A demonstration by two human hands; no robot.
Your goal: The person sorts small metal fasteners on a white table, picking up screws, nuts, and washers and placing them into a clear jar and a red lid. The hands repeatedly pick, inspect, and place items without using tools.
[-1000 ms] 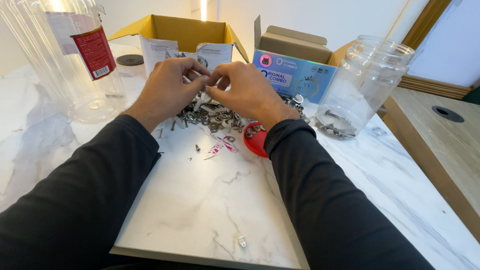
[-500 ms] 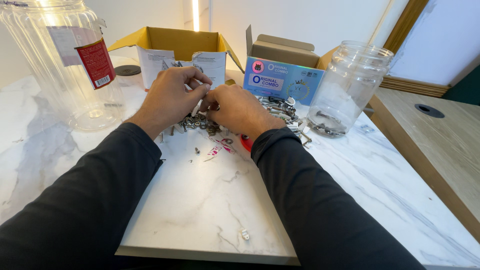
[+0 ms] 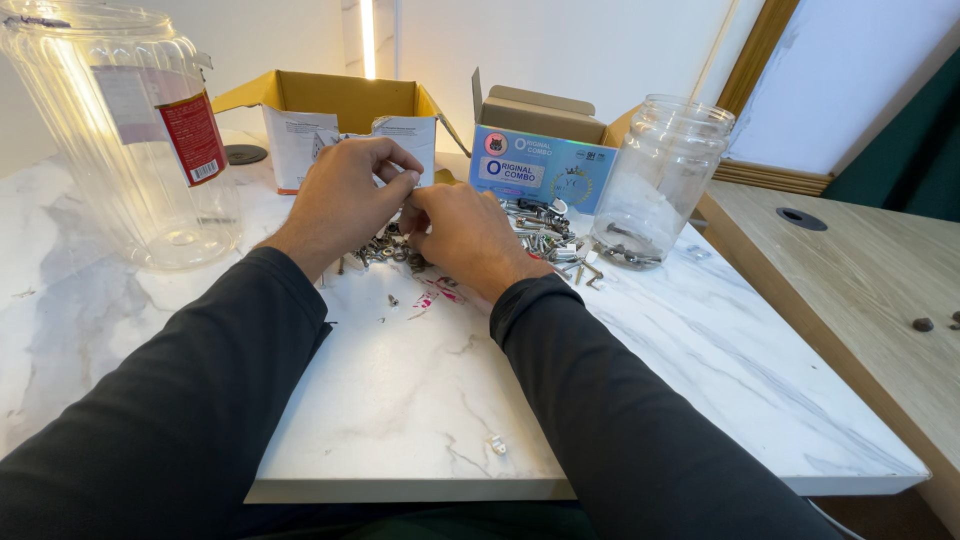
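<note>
Small white clip (image 3: pixel 494 444) lies alone on the marble table (image 3: pixel 400 400), nearest the front edge, well short of the hardware pile. Both forearms in dark sleeves run up from the btm of view to the pile.

Pile of metal hardware (image 3: pixel 545 232) (screws, washers, brackets) = landmark, mid-table. Just in front of pile: pink-white paper scraps (image 3: pixel 433 298) and a stray screw (image 3: pixel 393 299).

Right hand (image 3: pixel 462 235) lies palm-down on the pile's near-left part, fingers curled in toward the left hand; what's under the fingertips is hidden, so grip can't be told. Left hand (image 3: pixel 348 195) at pile's left edge, thumb and forefinger pinched shut on a small light piece (image 3: pixel 400 203), too small to ID. The two hands touch at the fingertips.

Right of pile, just beside: clear jar (image 3: pixel 660 180), upright, lid off, a few metal bits at its bottom. Behind pile: blue shiny box (image 3: pixel 540 165), flaps open. Behind-left of pile: open cardboard box (image 3: pixel 335 105) w/ folded paper sheets (image 3: pixel 405 135) leaning at its front. Far left of pile: big ribbed clear container (image 3: pixel 120 130) w/ red label; black round lid (image 3: pixel 244 154) behind it. Far right of pile: wooden desk (image 3: pixel 860 290), apart from the marble table.
</note>
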